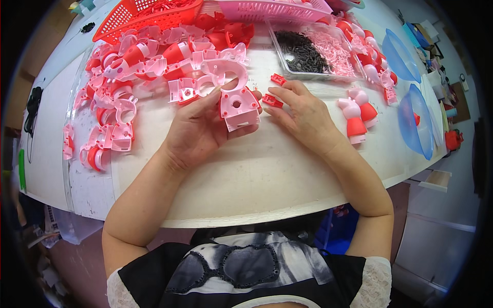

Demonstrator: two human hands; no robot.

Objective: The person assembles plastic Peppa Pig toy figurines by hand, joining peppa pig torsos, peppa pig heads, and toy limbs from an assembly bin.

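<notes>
My left hand (197, 131) is closed around a pink and red plastic toy shell half (239, 109), hollow side up, with a rounded pink ring at its far end. To the right of it, my right hand (303, 114) pinches a small red plastic part (272, 100) between thumb and fingers. A second small red part (278, 79) sits just beyond those fingertips; whether a finger touches it I cannot tell. Two assembled pink and red animal figures (354, 118) lie on the table to the right of my right hand.
Many loose shell halves (123, 110) are heaped at the left. Behind stand a red basket (110, 25) and a pink basket (277, 11). A clear tray (328, 77) holds small black and pink parts. Blue bowls (411, 123) stand at the right, and the white table's front edge (246, 219) curves before me.
</notes>
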